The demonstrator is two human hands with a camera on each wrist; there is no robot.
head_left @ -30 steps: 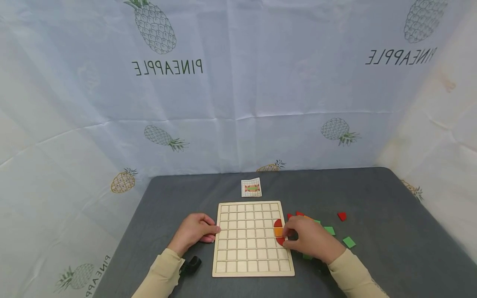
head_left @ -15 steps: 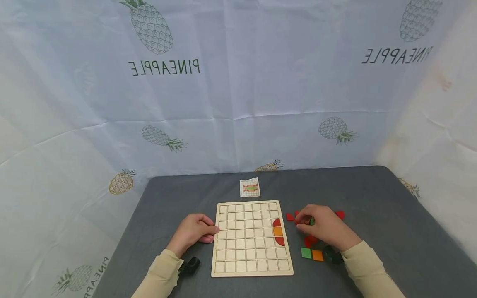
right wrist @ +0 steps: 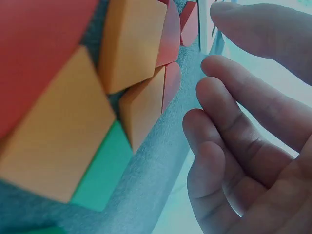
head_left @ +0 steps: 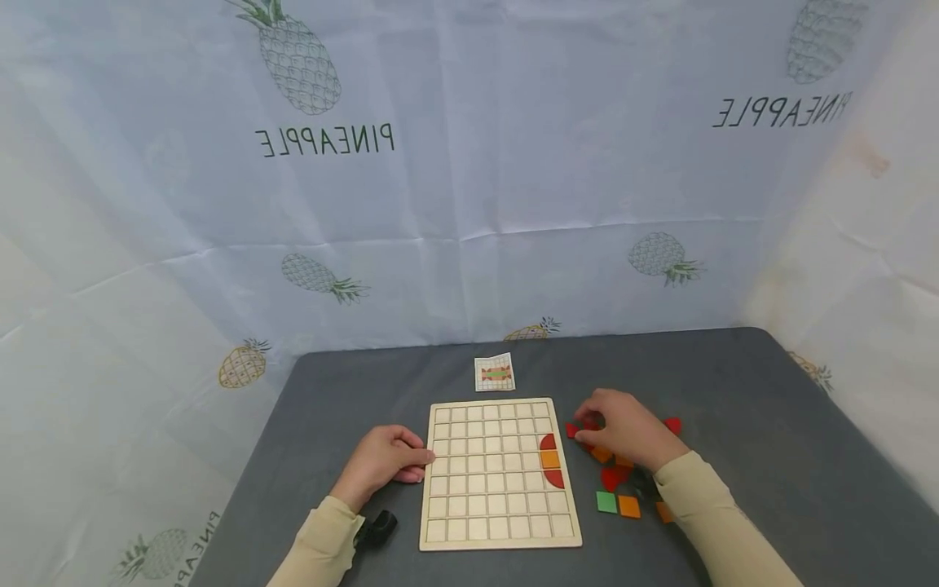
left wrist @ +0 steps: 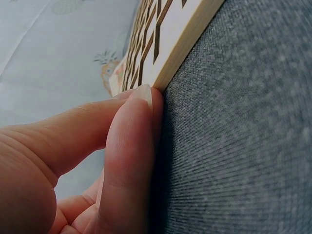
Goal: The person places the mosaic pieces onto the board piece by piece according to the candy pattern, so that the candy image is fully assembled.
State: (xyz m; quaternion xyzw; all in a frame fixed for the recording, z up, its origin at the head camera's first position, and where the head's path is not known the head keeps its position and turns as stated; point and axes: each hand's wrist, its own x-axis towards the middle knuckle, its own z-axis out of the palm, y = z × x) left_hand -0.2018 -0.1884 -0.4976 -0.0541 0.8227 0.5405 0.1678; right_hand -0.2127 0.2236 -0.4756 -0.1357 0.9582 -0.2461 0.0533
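The pale board (head_left: 477,485) lies flat on the dark table (head_left: 352,379); it looks like thin wood, so probably light, stiff and easily nudged, best steadied by its rim. The left hand (head_left: 381,461) does that, thumb and fingertip pinching the left edge. The right hand (head_left: 627,428) hangs over the loose pieces to the board's right, fingers softly bent, thumb and forefinger apart, with nothing visible between them. The green square (head_left: 606,501), orange square (head_left: 628,506) and red pieces (head_left: 612,478) appear hard, smooth and light, perhaps slippery but unlikely to break. Their thick sides, plain in the right wrist view, should suit a pinch across opposite edges.
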